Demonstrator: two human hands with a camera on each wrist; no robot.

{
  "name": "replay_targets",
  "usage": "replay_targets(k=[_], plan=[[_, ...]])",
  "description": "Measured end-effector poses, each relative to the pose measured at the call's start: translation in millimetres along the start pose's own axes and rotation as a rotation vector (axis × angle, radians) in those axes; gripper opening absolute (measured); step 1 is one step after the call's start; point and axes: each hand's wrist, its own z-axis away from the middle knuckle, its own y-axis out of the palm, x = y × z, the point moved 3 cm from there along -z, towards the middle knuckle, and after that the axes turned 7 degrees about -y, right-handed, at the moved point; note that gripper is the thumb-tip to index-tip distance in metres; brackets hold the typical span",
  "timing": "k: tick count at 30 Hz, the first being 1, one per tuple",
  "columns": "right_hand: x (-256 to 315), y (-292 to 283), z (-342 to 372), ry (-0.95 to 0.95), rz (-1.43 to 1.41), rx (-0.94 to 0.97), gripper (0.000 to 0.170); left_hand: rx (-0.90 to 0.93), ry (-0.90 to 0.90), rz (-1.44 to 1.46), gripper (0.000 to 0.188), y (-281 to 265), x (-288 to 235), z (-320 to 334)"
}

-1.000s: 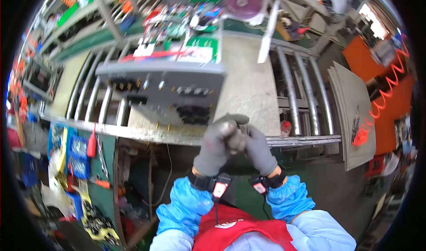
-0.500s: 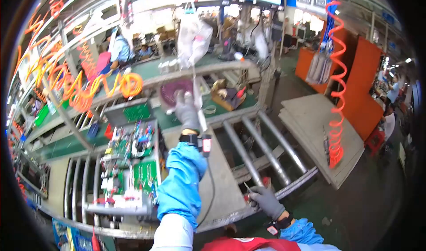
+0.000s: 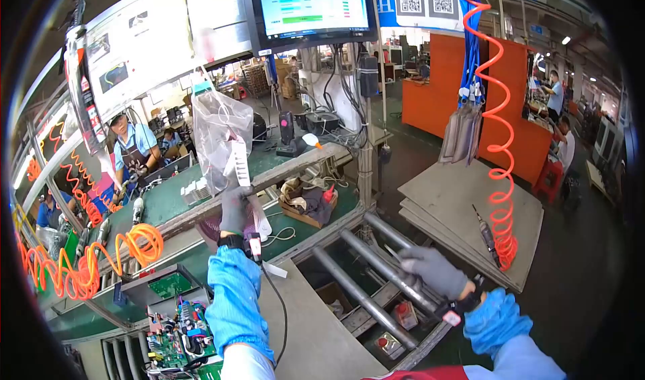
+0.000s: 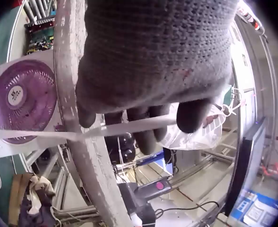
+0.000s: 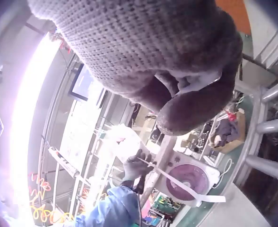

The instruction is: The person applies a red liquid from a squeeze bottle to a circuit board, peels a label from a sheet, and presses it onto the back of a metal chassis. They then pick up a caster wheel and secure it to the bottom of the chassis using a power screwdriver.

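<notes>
My left hand [image 3: 234, 212], in a grey knit glove, is stretched forward at the rail below a hanging clear plastic bag [image 3: 211, 128]. It holds a long white strip [image 4: 139, 126], which crosses the fingers in the left wrist view. The strip's loose end trails past a purple-grilled fan [image 5: 188, 182] in the right wrist view. Over the metal rollers is my gloved right hand [image 3: 435, 270], finger and thumb pinching a small thin pale piece [image 5: 201, 81]. Most of that piece is hidden by the glove, and I cannot tell what it is.
An open metal housing with circuit boards [image 3: 178, 333] stands at lower left. Metal rollers [image 3: 363, 299] run beside a flat board [image 3: 309, 326]. A cardboard box with cloth [image 3: 309, 205] sits beyond. Large panels [image 3: 470, 205] and a coiled orange hose [image 3: 500, 158] are at the right.
From together in front of the body, the hands have separated: the left reached forward to the strip, the right moved right over the rollers. The head view has swung up and right.
</notes>
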Motion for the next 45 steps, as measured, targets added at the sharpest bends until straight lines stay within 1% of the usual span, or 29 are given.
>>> replay_targets(k=[2,3,4,5,7,8,9,10,13,14,17,19,24,27,28,31,32,36,42,45], plan=[[38,16,-30,-0.056,0.024,0.043,0.033,-0.007,0.045,-0.100,0.021,25,-19,31],[56,28,-45,-0.093,0.009,0.098,0.032,-0.029,0.062,-0.153,0.025,33,-25,47],[64,40,-64,-0.125,-0.025,0.144,0.032,-0.034,0.072,-0.149,0.026,41,-26,60],[70,54,-77,-0.133,-0.096,0.139,0.032,-0.043,0.085,-0.149,0.028,49,-30,70],[89,82,-101,-0.210,-0.049,0.170,0.033,-0.090,0.051,-0.113,0.028,72,-45,95],[95,96,-110,-0.222,-0.062,0.203,0.036,-0.072,0.065,-0.103,0.027,75,-46,97],[100,108,-118,-0.238,-0.074,0.229,0.039,-0.097,0.142,-0.095,0.022,81,-50,99],[105,118,-125,-0.255,-0.087,0.251,0.042,-0.100,0.124,-0.070,0.021,84,-51,100],[113,137,-142,-0.250,-0.165,0.240,0.032,-0.062,0.096,-0.025,0.023,80,-52,98],[117,140,-145,-0.216,-0.176,0.239,0.031,-0.058,0.102,0.007,0.025,82,-52,97],[115,145,-165,-0.252,-0.252,0.274,0.030,-0.036,0.078,0.080,0.030,87,-54,96],[114,143,-169,-0.219,-0.271,0.260,0.029,-0.025,0.075,0.112,0.030,90,-55,96],[111,140,-181,-0.190,-0.278,0.270,0.029,-0.041,0.049,0.201,0.030,98,-56,97],[107,142,-184,-0.236,-0.254,0.232,0.029,-0.052,0.029,0.246,0.025,105,-59,99],[108,142,-183,-0.254,-0.232,0.226,0.031,-0.054,0.032,0.245,0.024,104,-56,98],[99,148,-189,-0.385,-0.164,0.180,0.033,-0.074,0.046,0.220,0.023,104,-54,96],[98,149,-189,-0.368,-0.181,0.152,0.032,-0.082,0.059,0.222,0.023,103,-51,94],[95,150,-196,-0.380,-0.226,0.172,0.032,-0.105,0.095,0.179,0.022,98,-41,88],[99,142,-194,-0.396,-0.280,0.158,0.029,-0.106,0.075,0.173,0.020,98,-37,88],[91,125,-191,-0.369,-0.345,0.138,0.027,-0.154,0.014,0.023,0.022,85,-16,85]])
